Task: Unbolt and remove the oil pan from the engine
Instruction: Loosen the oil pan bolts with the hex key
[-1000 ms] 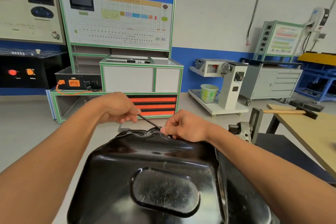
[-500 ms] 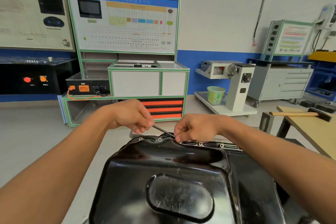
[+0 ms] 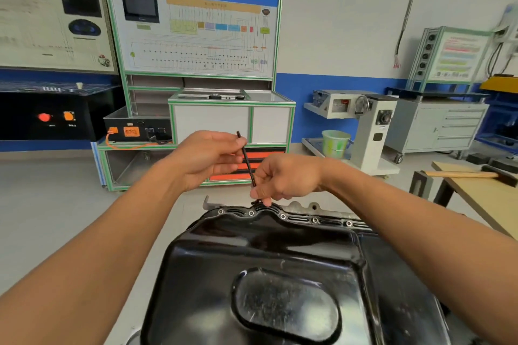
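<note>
A glossy black oil pan [image 3: 266, 266] fills the lower middle of the head view, bottom side up on the engine. Several silver bolts [image 3: 283, 216] line its far flange. A thin black hex key [image 3: 246, 158] stands nearly upright above that flange. My left hand [image 3: 208, 158] pinches its upper end. My right hand [image 3: 283, 179] grips its lower end, fingertips down at the flange near a bolt hole. The key's tip is hidden by my right fingers.
A wooden workbench [image 3: 487, 199] with a hammer [image 3: 471, 175] stands at the right. Beyond the engine are a green-framed training cabinet [image 3: 232, 117], a white machine stand [image 3: 372, 131] with a green bucket [image 3: 335, 143], and a grey drawer cabinet [image 3: 443, 126].
The hex key has swung from lying nearly flat to nearly upright, my left hand rising with its upper end. The view has tilted so more of the far flange bolts show.
</note>
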The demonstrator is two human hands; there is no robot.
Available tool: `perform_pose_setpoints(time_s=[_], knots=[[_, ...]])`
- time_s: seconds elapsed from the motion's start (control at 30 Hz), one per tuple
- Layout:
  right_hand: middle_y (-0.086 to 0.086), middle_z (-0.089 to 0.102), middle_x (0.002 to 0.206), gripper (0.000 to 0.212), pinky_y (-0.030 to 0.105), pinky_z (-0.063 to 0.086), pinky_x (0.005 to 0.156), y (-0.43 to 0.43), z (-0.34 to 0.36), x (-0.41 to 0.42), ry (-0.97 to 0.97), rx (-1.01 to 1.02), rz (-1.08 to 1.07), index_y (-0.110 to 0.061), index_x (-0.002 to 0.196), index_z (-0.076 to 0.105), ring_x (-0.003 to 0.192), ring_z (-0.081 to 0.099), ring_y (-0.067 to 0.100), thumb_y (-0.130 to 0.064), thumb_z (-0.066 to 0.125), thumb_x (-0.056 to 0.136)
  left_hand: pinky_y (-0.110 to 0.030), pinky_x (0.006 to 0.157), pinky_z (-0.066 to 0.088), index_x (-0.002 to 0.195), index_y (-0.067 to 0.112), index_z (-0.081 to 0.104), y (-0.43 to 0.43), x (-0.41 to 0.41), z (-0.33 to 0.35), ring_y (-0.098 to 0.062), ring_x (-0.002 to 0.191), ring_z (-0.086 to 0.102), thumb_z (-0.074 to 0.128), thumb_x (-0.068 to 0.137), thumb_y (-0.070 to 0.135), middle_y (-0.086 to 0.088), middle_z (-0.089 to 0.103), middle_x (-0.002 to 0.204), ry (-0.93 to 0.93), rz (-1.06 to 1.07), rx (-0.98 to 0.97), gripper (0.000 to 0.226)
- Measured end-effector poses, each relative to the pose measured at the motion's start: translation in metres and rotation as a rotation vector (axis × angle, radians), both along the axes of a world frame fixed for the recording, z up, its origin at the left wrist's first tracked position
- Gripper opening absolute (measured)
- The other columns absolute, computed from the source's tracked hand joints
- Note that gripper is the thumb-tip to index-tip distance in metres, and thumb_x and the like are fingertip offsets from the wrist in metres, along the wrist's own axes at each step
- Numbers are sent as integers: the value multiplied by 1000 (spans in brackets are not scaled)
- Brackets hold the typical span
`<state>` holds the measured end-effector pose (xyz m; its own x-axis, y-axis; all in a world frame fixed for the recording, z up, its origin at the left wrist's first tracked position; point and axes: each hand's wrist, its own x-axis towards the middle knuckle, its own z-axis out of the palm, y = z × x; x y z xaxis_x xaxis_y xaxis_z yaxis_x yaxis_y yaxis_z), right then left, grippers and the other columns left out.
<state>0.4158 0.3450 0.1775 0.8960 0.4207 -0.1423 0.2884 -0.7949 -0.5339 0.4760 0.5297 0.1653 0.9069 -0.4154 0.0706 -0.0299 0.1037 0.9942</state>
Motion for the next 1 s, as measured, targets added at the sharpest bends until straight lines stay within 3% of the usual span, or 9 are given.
perform_pose_setpoints(time_s=[0.1,0.2,0.33,0.43,0.63,0.83,1.0], knots=[[-10,47,42,35,17,34,45,2,-15,4,5,36,-89,-14,62,64,38,38,5,-25,69,95,-21,55,54,103,4,70,-22,-2,-2,-8,60,67,73,88,14,-6,72,80,-123,109,168,18],[-12,46,37,40,8,33,43,-2,-22,6,-13,21,-117,-14,58,60,34,41,2,-27,68,95,-20,54,53,89,10,73,-37,-3,-4,-4,56,65,70,91,14,-2,73,72,-252,107,290,6],[-10,38,37,51,14,30,43,-3,-34,8,4,70,-119,-16,49,51,36,31,6,-28,67,96,-18,52,53,80,13,71,-45,-3,-5,-4,53,62,69,92,12,-2,70,70,-297,84,369,12],[-10,34,38,56,19,26,44,-3,-41,10,21,119,-120,-16,47,43,37,26,8,-25,67,96,-19,53,55,82,10,70,-45,-5,-6,-4,51,60,68,92,11,-4,68,70,-308,80,384,11],[-9,33,38,58,14,23,38,-3,-44,11,62,252,-107,-20,44,41,35,24,7,-22,68,96,-19,52,54,76,13,71,-41,-6,-6,-2,50,61,70,91,11,-4,69,70,-330,113,347,15],[-10,35,37,57,13,25,39,-1,-45,12,44,226,-136,-20,44,44,34,26,6,-23,69,94,-19,53,54,75,18,68,-39,-7,-8,-9,59,63,68,92,10,-5,69,73,-334,119,341,18],[-10,37,38,60,13,27,40,-3,-46,11,16,200,-180,-19,40,45,35,28,5,-24,71,93,-18,52,53,76,19,68,-41,-6,-10,-5,55,63,67,93,9,-3,69,71,-319,123,343,19]])
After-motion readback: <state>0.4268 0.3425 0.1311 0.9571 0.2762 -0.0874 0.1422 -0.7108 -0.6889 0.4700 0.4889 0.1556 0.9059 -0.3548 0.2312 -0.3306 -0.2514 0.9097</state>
